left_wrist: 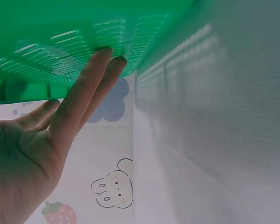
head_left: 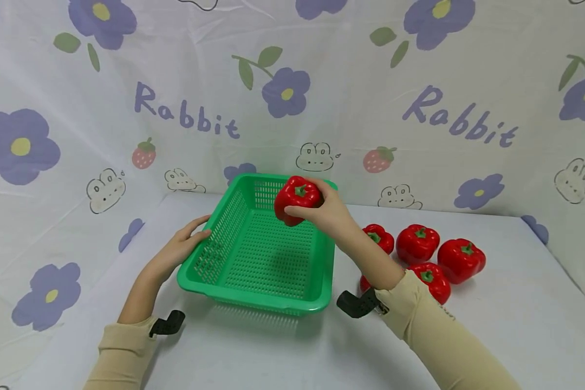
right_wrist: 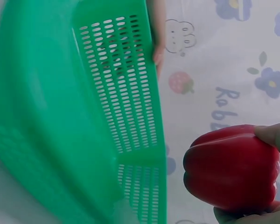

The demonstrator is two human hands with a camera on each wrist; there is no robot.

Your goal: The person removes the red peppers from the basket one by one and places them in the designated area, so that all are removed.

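Beige sleeves cover both forearms at the lower edge of the head view, each with a black strap at the wrist. Left hand (head_left: 185, 241) lies at the left wall of the green basket (head_left: 234, 216), fingers (left_wrist: 91, 79) straight and together, their tips pressed flat against the slotted outer side; it grips nothing. Right arm extends forward and leftward over the basket's right rim, wrist bent slightly. Right hand (head_left: 329, 208) holds a red bell pepper (head_left: 296, 199) above the far end of the basket, fingers curled round its right side and thumb across its front, stem upward. Pepper is clear of the basket floor and not touching the mesh. Four further red peppers (head_left: 421, 252) lie on the white table (head_left: 517, 314) just right of the basket, grouped close together, one partly hidden behind the right forearm. Floral cloth (head_left: 78, 135) printed "Rabbit" hangs behind.
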